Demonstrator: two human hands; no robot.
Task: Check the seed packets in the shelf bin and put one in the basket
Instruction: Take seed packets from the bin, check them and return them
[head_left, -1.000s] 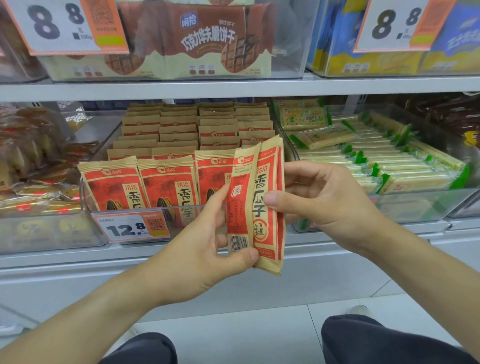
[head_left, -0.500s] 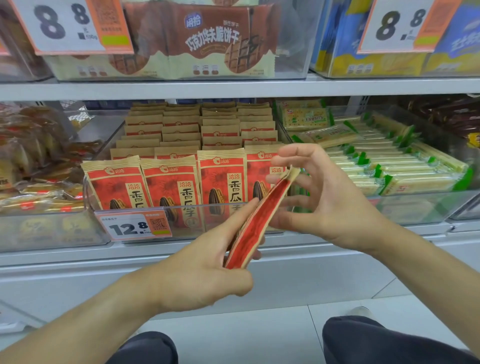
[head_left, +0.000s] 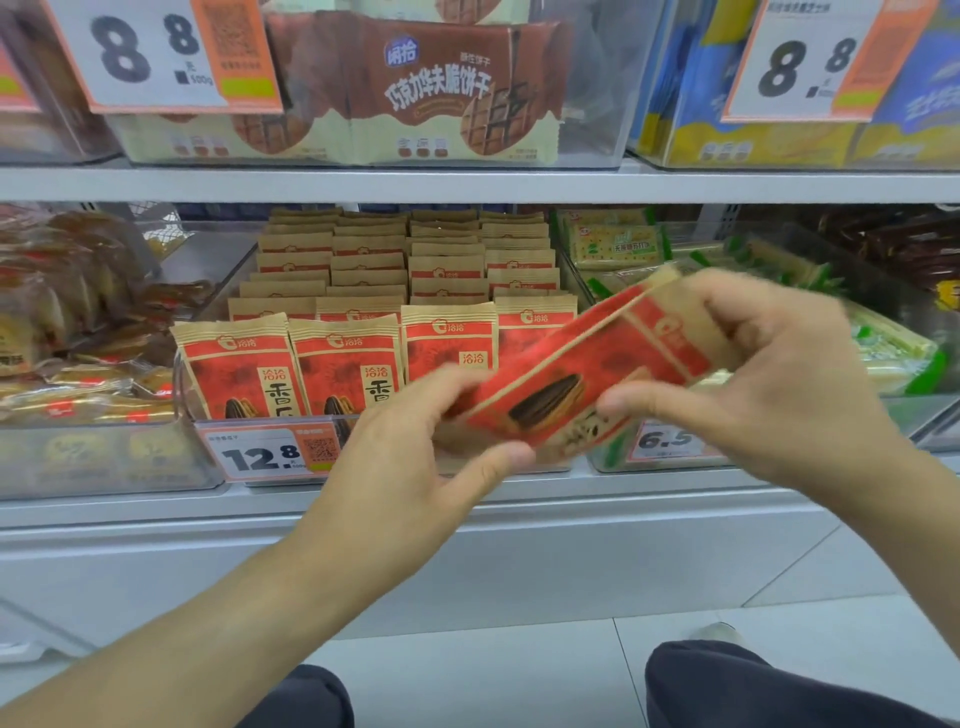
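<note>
Seed packet, red-and-kraft paper (head_left: 587, 374), is in front of the clear shelf bin (head_left: 179, 384), pinched by fingers of your left hand (head_left: 415, 457) and right hand (head_left: 769, 374). Inspection step, likely. Basket not visible; locate it next.
</note>
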